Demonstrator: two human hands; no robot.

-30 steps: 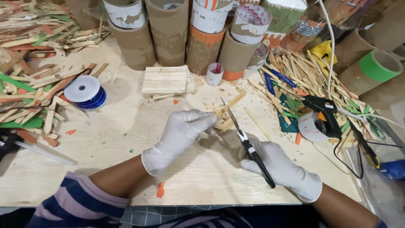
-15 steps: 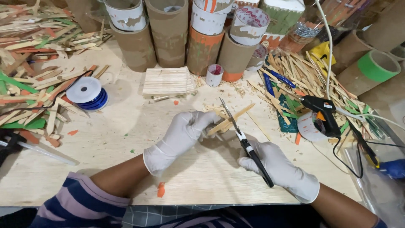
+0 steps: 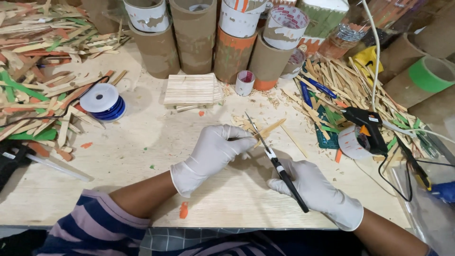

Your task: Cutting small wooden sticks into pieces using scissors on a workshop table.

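From the head camera, looking down on a pale plywood table [image 3: 142, 156], the left hand [image 3: 213, 154] in a white glove sits near the middle of the view, its fingers curled together and pinching one end of a thin wooden stick [image 3: 271, 129] that points out toward two o'clock. At about four o'clock from it, the right hand [image 3: 315, 189], also gloved, is closed around the black handles of a pair of scissors [image 3: 275, 161]; the blades run up toward eleven o'clock and lie against the stick just beside the left fingertips, though whether they are parted or closed on the wood cannot be told. Small wood offcuts [image 3: 239, 122] lie on the table just above the left hand. At twelve o'clock from the hands rests a flat panel of sticks glued side by side [image 3: 192, 90], with a small white cup [image 3: 245, 82] just to its right, and behind both stands a row of cardboard tubes [image 3: 196, 38]. At ten o'clock a blue spool [image 3: 102, 101] sits at the edge of a loose heap of coloured and plain sticks [image 3: 33, 71]. At two o'clock another pile of sticks [image 3: 332, 90] spreads out, and at three o'clock a black glue gun [image 3: 367, 128] lies across a roll of tape [image 3: 350, 142]. A striped sleeve [image 3: 85, 227] covers the left arm at seven o'clock.
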